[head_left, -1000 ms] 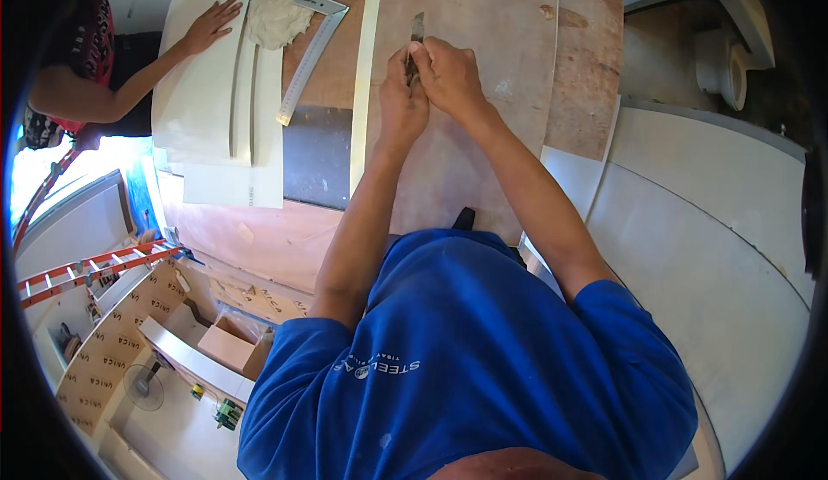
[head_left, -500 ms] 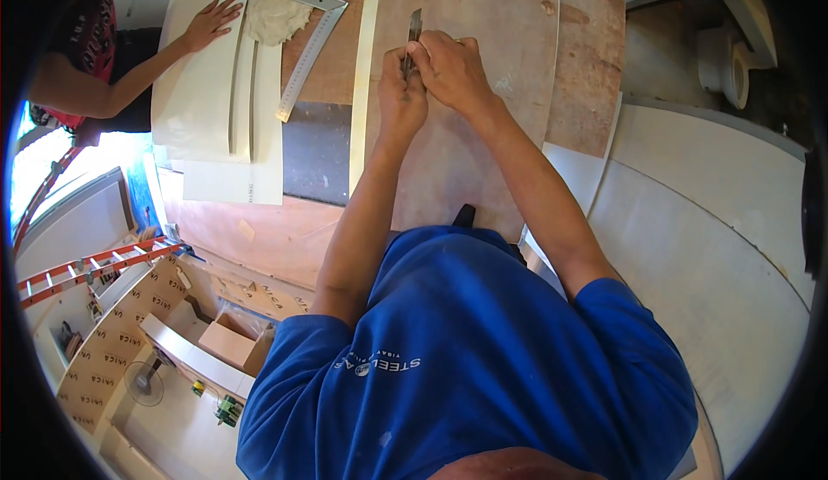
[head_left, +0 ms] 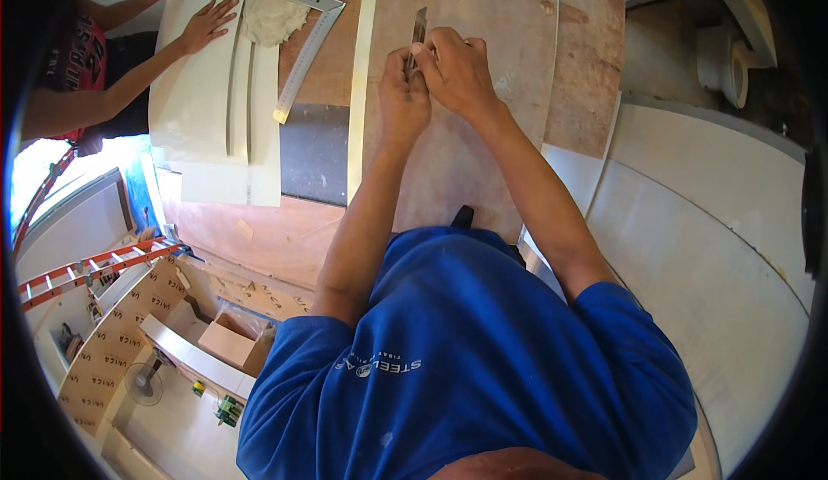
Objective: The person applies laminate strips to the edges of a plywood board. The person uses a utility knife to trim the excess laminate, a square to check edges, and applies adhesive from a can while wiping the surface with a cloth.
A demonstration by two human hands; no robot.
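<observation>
In front of me, both hands are closed on a utility knife with its narrow metal blade (head_left: 420,25) pointing away from me. My left hand (head_left: 403,96) grips the lower part, which its fingers mostly hide. My right hand (head_left: 455,68) pinches the knife from the right, thumb against its side just below the bare blade. Below the hands lies a brownish wooden board (head_left: 457,156) with a pale strip (head_left: 360,83) along its left side.
Left of the strip lie a metal try square (head_left: 304,62) and a crumpled beige cloth-like lump (head_left: 272,16). Another person's hands (head_left: 210,25) rest on stacked white panels (head_left: 194,92). An orange ladder (head_left: 95,269), an open cabinet box (head_left: 172,394) and a fan (head_left: 145,382) stand at lower left.
The other person leans further in, and a second arm of theirs now shows at the upper left. The blade has shifted slightly right; my hands stay almost where they were.
</observation>
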